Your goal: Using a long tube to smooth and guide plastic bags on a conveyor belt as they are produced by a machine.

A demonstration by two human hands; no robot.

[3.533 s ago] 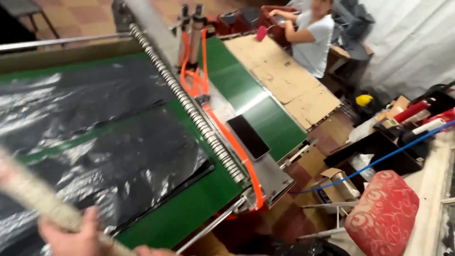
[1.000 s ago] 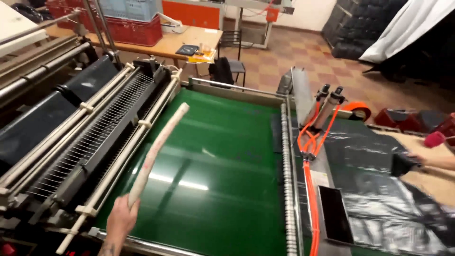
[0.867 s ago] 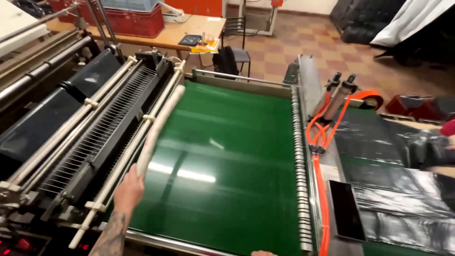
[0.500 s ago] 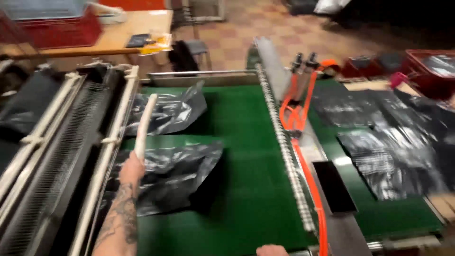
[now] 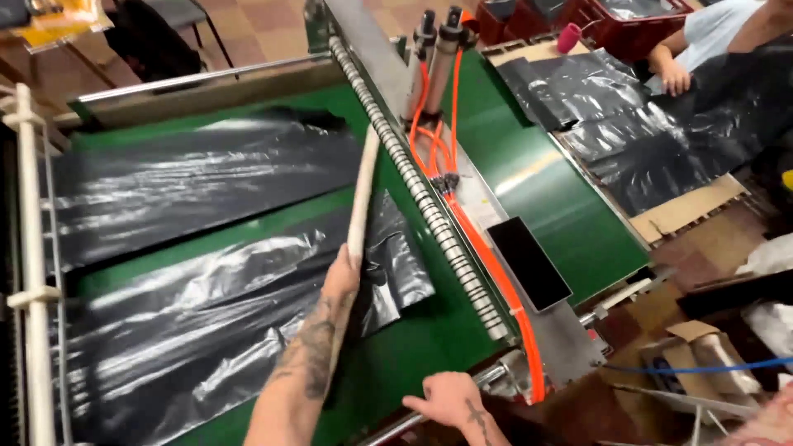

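My left hand (image 5: 341, 279) grips a long pale wooden stick (image 5: 362, 192), which reaches out over the green conveyor belt (image 5: 413, 347) toward the roller bar. The stick lies above the edge of a black plastic bag (image 5: 231, 322) spread on the belt. A second black bag (image 5: 198, 182) lies flat farther up the belt. My right hand (image 5: 448, 398) rests at the near edge of the belt with a finger pointing left and nothing in it.
A ribbed roller (image 5: 417, 186) and orange hoses (image 5: 487, 264) divide this belt from a second green belt (image 5: 537, 173) on the right. There another person's hand (image 5: 676, 78) handles black bags (image 5: 652, 132) on cardboard. White rails (image 5: 29, 248) run along the left.
The view has swung right. Black bags have come out onto the belt, and my left hand has carried the stick from the left rails across to the right side of the bags.
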